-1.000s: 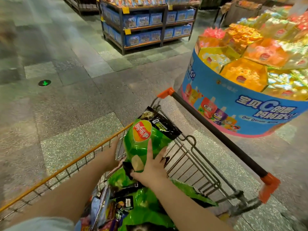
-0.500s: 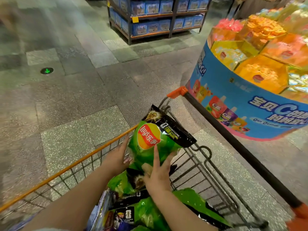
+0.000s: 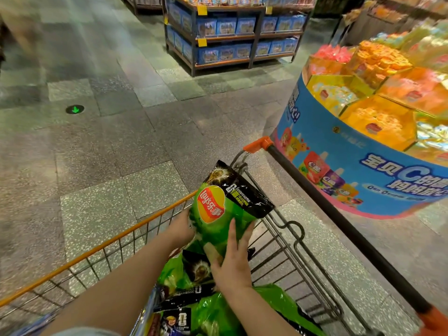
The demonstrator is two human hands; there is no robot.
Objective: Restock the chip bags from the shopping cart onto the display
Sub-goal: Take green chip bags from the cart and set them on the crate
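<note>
Chip bag (image 3: 218,214) between both hands (image 3: 234,265).

Wire shopping cart (image 3: 286,241) on the tiled floor (image 3: 121,146) holds green chip bags (image 3: 218,309).

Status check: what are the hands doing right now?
Left hand and right hand hold green chip bag over shopping cart. Nothing blocking.

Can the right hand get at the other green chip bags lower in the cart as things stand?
Probably not at once. The right hand lies flat against the raised green chip bag, with the left hand on its far side. The lower bags lie uncovered just beneath, so once freed the way looks open.
</note>
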